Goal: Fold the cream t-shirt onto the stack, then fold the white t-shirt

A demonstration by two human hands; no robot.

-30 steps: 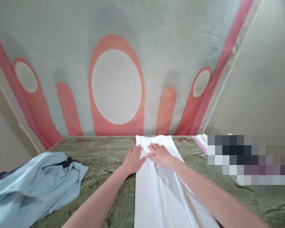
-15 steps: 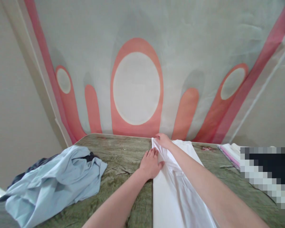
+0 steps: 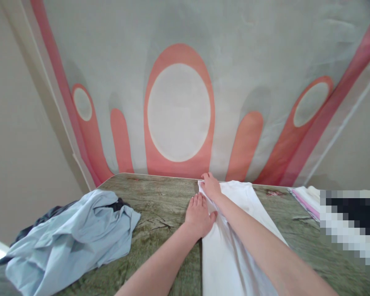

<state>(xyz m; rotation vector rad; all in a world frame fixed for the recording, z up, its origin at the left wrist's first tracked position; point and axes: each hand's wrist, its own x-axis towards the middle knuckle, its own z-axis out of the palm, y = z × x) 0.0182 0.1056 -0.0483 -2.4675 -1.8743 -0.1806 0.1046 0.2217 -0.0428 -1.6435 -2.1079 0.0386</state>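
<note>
A long white garment (image 3: 218,257) lies folded lengthwise on the table, with a straight left edge and soft creases down its middle. My left hand (image 3: 200,216) rests flat on its left edge, fingers stretched away from me and thumb out to the right. Beyond it, my right hand (image 3: 212,187) lies over the garment's far left corner, fingers and thumb apart on the cloth. My right forearm crosses above the garment and hides part of it. Which kind of garment it is, I cannot tell.
A crumpled light blue garment (image 3: 77,242) lies on the left over dark cloth (image 3: 54,211). At the right are white and pink folded fabrics (image 3: 306,201), partly behind a blurred patch. The wood-patterned tabletop (image 3: 160,197) ends at a printed backdrop (image 3: 179,168).
My right hand has lowered onto the far corner and its grip on the cloth has loosened. The white fabric lies flatter and spreads wider to the right. My left hand stays on the edge.
</note>
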